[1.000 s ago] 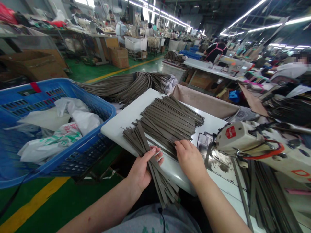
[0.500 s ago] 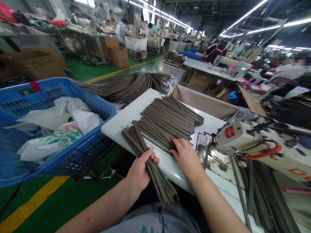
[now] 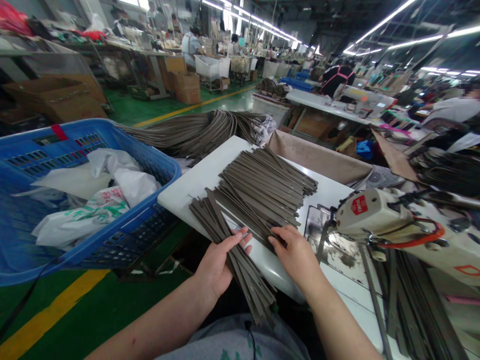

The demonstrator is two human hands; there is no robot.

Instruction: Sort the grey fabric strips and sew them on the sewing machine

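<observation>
Held bundle: we see grey-brown strips (image 3: 257, 287) running from the centre down to the lower middle of the frame, splayed at both ends
Left hand: our fingers (image 3: 236, 240) wrap this bundle at its middle, thumb across the top, left hand (image 3: 215, 267) well closed
Right hand: our right hand (image 3: 300, 257) has thumb and fingertips nearly together at the strip pile's (image 3: 262, 187) near edge, centre frame; we cannot tell whether they grip one
Worktop: white worktop (image 3: 187, 192) under the pile
Handling: we judge each strip light, bendy, hardly fragile, apt to slide
Hold: we favour mid-length for bundles, an end for singles
</observation>
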